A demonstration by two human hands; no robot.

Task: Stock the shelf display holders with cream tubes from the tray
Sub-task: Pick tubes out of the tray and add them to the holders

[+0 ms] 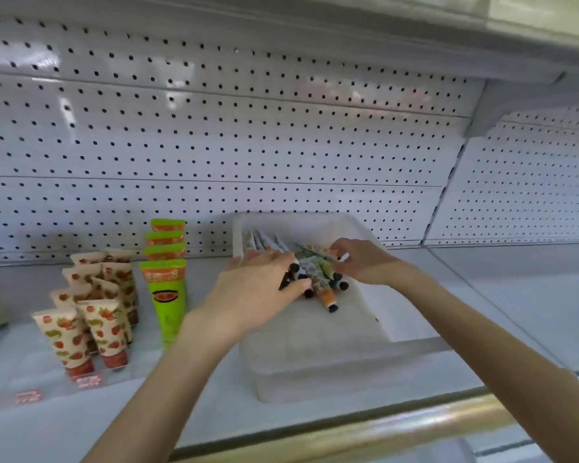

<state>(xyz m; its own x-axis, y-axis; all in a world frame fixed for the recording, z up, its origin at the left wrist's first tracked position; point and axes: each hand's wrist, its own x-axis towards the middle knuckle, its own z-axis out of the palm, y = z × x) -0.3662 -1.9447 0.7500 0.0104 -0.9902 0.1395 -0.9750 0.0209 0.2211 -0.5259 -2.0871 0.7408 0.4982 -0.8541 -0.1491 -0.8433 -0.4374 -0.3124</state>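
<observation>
We have both hands in the white tray (315, 362), with the loose pile of small cream tubes (320, 279) lying between them. Our right hand (361, 262) curls its fingers round the flat end of one tube. Our left hand (258, 285) lies over the capped ends, and we cannot tell whether it grasps any. We should line the caps up one way before lifting, then carry the bunch to the display holders (84, 379) left of our left hand, beside the green tubes (166, 282).

The white shelf (515, 312) is carrying a white tray (315, 372) near its middle; strawberry-print tubes (91, 315) and green tubes (166, 285) are standing toward its left end.
</observation>
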